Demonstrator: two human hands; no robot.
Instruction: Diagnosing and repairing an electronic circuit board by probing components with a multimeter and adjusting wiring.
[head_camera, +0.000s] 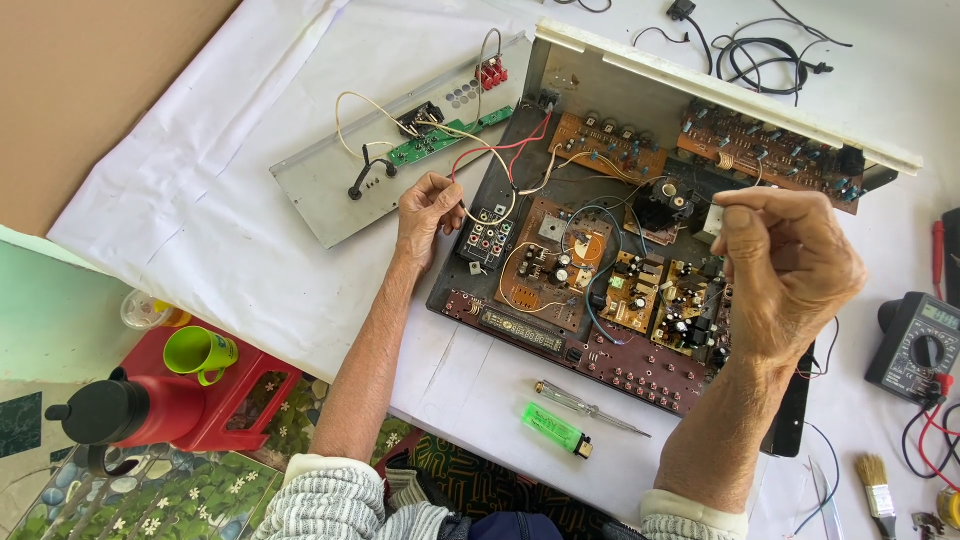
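**Opened amplifier chassis, wiring in hand, boards still seated**

The wide metal amplifier chassis (640, 250) lies open on the white-covered counter (250, 250), its cover off and its brown and orange circuit boards exposed. The grey metal rear panel (340, 190) is already detached and lies to the far left of the chassis, joined to it only by loose white and red wires (490, 150). That much of the stripping-down looks done; the boards appear to be still in place, so any work on them seems to remain.

The left hand (428, 212) sits at the chassis's left edge, its grip pinched narrow on a thin pale wire, just beside the black block of coloured sockets (487, 238). The right hand (790, 265) hovers over the right side of the boards, its grip closed thumb to fingertips; whether it holds something small I cannot tell.

Near the person, on the counter, a clear-handled screwdriver (585, 405) and a green lighter (555, 428) lie untouched. A dark multimeter (915, 345) rests at the right, and a small paintbrush (877, 483) near right.
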